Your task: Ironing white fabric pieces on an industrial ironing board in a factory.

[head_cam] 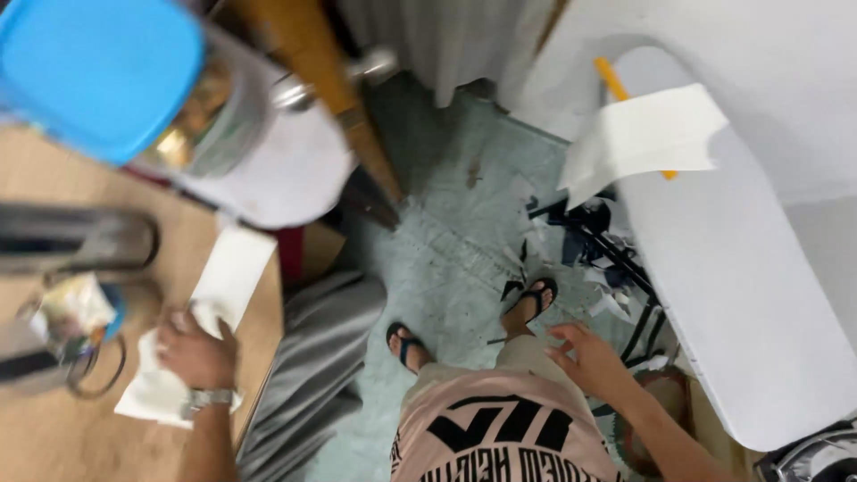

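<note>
From my remote feed: the left hand (198, 353), fingers curled down, presses a white sheet of paper (207, 312) on the wooden table (54, 437), near the table's right edge. The right hand (593, 360) hangs loosely spread, holding nothing, over the littered green floor (455, 250). I judge the sheet could slide off that close edge if the hand drags it. Its long axis runs diagonally, far end pointing up-right toward the blue-lidded jar (116, 85).
</note>
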